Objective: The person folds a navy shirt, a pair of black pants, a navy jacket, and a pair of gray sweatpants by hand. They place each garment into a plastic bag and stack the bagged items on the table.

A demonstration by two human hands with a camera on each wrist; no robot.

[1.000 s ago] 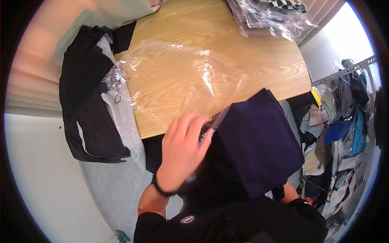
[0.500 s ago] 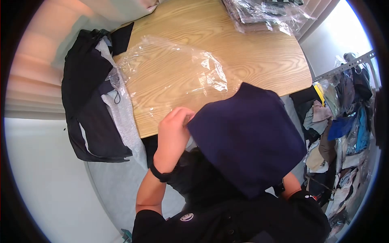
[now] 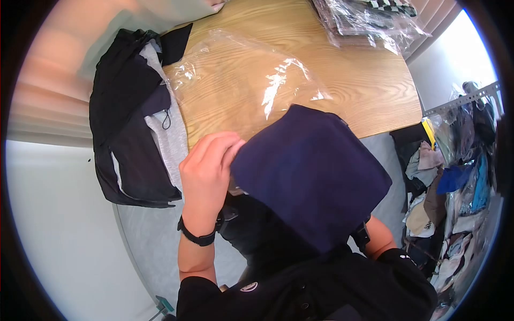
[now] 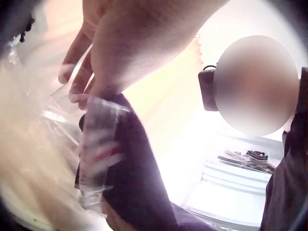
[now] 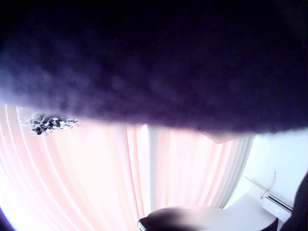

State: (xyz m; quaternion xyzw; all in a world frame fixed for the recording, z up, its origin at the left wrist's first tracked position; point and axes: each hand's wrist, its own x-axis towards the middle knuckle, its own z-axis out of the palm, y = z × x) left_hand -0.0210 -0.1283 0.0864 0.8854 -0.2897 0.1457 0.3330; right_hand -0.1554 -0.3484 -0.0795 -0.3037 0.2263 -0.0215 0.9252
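A folded navy garment (image 3: 316, 171) is raised over the person's lap in the head view, its upper part over the table's near edge. At its left corner the left hand (image 3: 206, 168) pinches it with curled fingers. In the left wrist view that hand (image 4: 91, 57) is above the cloth (image 4: 137, 168), and a blurred clear plastic piece (image 4: 98, 154) with a red mark lies against the cloth. Behind the garment the right hand is hidden; only its wrist and forearm show. Navy fabric (image 5: 154, 67) fills the top of the right wrist view.
A clear plastic bag (image 3: 278, 80) lies flat on the wooden table (image 3: 369, 80). Black and grey clothes (image 3: 131, 128) hang over its left edge. Bagged patterned items (image 3: 369, 24) sit at the back right. More clothes (image 3: 428, 208) are piled and hung at the right.
The left hand has moved left and now pinches the garment's corner instead of being at the clear plastic beside it. The garment has swung left and turned broader to the head view.
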